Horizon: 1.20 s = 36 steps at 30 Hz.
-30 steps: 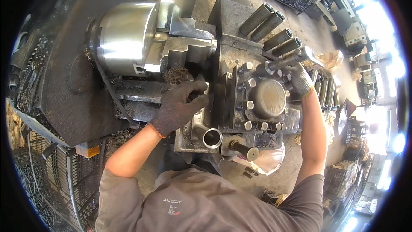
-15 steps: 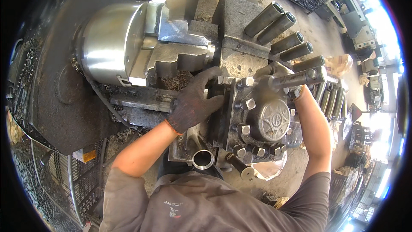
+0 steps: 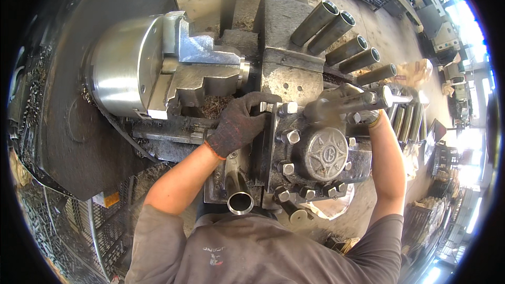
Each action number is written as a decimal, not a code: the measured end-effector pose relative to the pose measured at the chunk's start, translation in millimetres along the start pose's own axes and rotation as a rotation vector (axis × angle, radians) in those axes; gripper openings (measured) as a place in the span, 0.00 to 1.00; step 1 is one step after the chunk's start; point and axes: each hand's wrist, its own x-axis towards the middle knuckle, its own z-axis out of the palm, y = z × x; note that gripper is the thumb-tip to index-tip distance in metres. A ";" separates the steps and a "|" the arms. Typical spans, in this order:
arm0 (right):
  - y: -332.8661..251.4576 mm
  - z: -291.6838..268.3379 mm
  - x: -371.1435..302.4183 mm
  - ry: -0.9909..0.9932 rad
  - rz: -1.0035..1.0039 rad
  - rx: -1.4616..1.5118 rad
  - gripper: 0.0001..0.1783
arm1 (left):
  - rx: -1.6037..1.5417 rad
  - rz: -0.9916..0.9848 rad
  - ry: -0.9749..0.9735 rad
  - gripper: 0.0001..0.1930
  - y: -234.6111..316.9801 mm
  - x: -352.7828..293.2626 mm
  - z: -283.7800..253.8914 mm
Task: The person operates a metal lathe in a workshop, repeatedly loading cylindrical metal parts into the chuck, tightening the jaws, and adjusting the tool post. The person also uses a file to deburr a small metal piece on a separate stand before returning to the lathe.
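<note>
In a dark glove with an orange cuff, my left hand (image 3: 238,126) rests at the left side of a square tool post (image 3: 274,152). Its forefinger and thumb curve around the post's edge beside a bolt head (image 3: 265,107). My right hand (image 3: 364,118), also gloved, reaches to the post's far right. A round metal handle bar (image 3: 363,101) crosses in front of it and hides most of its fingers. A star-patterned round cap (image 3: 326,154) tops the post, ringed by several square-headed bolts. Left of my left hand stands a lathe chuck (image 3: 126,68) with stepped jaws (image 3: 205,76).
Several metal tubes (image 3: 315,22) stand on the machine's far right. Nearer me, a short tube (image 3: 240,202) points up, with a round-ended bar (image 3: 290,210) beside it. Dark sheet metal (image 3: 79,105) fills the left. More tubes (image 3: 407,121) lie at right; crates (image 3: 423,215) sit beyond.
The view has shifted a little, so the chuck and tool post sit slightly further left and lower. My left forefinger and thumb sit a little closer together; my right hand stays behind the handle bar.
</note>
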 end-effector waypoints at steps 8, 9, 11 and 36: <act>-20.7 21.0 -42.6 0.093 -0.123 -0.435 0.33 | 0.033 -0.074 -0.050 0.18 7.3 -4.6 -2.7; -22.7 30.7 -45.7 0.123 -0.104 -0.226 0.33 | 0.061 -0.041 -0.037 0.18 6.9 -6.1 -1.9; -21.7 50.1 -48.9 0.259 -0.004 -0.087 0.31 | 0.024 -0.020 -0.013 0.18 4.6 -8.7 0.7; 11.2 78.1 -47.7 0.375 0.037 0.446 0.27 | -0.049 -0.069 0.005 0.18 -15.1 -7.5 6.1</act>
